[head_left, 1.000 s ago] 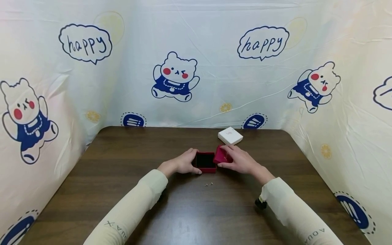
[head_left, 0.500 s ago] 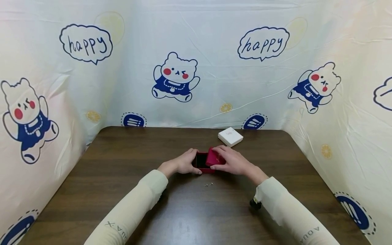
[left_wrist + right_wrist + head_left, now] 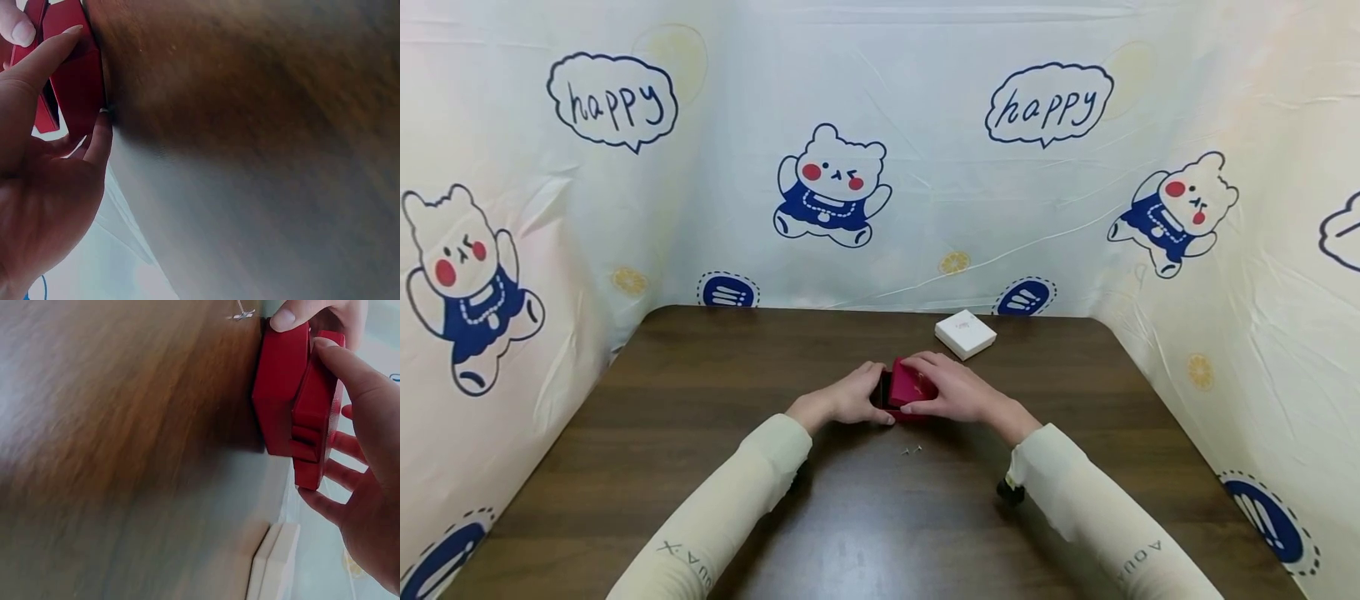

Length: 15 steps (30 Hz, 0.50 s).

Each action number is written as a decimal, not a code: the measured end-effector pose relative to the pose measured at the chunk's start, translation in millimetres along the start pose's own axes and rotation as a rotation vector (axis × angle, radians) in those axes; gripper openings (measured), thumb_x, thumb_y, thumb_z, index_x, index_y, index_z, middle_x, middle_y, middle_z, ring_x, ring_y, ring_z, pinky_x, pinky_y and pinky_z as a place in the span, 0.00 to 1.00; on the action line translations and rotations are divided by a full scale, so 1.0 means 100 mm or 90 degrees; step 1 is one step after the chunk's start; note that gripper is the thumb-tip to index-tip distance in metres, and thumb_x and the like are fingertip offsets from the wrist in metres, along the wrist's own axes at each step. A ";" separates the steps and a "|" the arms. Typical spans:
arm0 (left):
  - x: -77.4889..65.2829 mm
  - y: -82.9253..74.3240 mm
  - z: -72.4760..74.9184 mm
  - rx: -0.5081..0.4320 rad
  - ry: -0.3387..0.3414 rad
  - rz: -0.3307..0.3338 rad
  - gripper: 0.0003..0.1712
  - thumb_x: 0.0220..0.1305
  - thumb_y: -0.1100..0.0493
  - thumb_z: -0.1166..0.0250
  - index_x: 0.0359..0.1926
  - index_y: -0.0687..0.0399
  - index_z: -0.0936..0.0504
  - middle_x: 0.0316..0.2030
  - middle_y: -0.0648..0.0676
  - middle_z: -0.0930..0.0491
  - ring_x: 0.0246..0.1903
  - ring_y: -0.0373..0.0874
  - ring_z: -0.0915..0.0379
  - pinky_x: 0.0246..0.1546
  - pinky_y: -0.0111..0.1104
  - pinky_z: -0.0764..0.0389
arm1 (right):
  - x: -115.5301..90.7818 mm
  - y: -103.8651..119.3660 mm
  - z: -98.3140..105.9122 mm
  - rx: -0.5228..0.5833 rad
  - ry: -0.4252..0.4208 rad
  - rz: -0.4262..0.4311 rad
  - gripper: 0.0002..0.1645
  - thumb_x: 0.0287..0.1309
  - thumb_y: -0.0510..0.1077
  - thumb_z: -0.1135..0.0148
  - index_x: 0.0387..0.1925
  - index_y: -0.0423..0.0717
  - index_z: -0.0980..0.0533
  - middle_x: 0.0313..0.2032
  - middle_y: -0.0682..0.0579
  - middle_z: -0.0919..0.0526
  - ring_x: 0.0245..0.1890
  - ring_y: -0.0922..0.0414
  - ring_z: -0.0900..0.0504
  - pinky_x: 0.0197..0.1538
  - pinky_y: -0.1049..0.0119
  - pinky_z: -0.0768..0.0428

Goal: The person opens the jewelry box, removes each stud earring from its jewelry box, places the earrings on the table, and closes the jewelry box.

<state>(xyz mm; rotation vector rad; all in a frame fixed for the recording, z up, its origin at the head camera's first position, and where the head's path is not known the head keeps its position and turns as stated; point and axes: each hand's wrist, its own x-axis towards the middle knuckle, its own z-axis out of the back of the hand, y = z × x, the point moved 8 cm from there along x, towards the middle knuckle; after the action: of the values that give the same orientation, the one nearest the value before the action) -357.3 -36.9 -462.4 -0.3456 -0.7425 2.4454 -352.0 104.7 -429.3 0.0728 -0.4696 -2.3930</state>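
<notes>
A red gift box base (image 3: 279,387) with a black inside stands on the table. My left hand (image 3: 848,397) grips its left end, thumb on the front wall and fingers at the back. In my right hand (image 3: 958,388) is the red box lid (image 3: 912,383), pinched between thumb and fingers. The lid lies tilted over the base, covering most of it; a dark strip of the inside shows at the left. A ribbon-like band (image 3: 306,444) runs on the lid's side in the right wrist view. Two tiny metallic pieces, like stud earrings (image 3: 918,448), lie in front of the box.
A flat white box (image 3: 966,334) sits at the back right of the brown wooden table (image 3: 722,358). Behind and at both sides hangs a printed cloth (image 3: 925,100). A dark wristband (image 3: 1011,492) is at the right cuff.
My right hand has moved left with the lid, from beside the base to over it. The left hand has stayed on the base.
</notes>
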 end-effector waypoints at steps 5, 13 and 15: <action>0.01 -0.03 -0.01 0.001 0.000 -0.013 0.54 0.57 0.51 0.22 0.73 0.68 0.43 0.64 0.64 0.34 0.64 0.54 0.34 0.67 0.45 0.32 | 0.05 0.08 -0.01 -0.002 0.002 0.032 0.44 0.59 0.66 0.30 0.71 0.53 0.30 0.66 0.51 0.27 0.61 0.53 0.27 0.60 0.54 0.24; 0.00 -0.06 -0.01 -0.005 0.000 -0.016 0.54 0.56 0.54 0.21 0.73 0.67 0.44 0.64 0.63 0.35 0.62 0.53 0.33 0.65 0.45 0.30 | 0.08 0.14 -0.09 -0.014 0.027 0.043 0.44 0.60 0.64 0.30 0.72 0.53 0.31 0.68 0.48 0.29 0.62 0.50 0.28 0.61 0.50 0.26; 0.01 -0.06 -0.01 -0.006 -0.001 -0.017 0.55 0.56 0.54 0.20 0.73 0.68 0.45 0.64 0.63 0.35 0.62 0.53 0.33 0.65 0.45 0.30 | 0.08 0.13 -0.10 -0.013 0.030 0.039 0.44 0.60 0.63 0.30 0.73 0.54 0.31 0.68 0.48 0.29 0.62 0.50 0.28 0.61 0.50 0.26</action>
<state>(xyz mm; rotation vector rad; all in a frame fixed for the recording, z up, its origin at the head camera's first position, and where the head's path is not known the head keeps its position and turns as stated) -355.2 -32.3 -459.7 -0.3364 -0.7550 2.4177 -347.9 87.0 -433.8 0.1043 -0.4202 -2.3298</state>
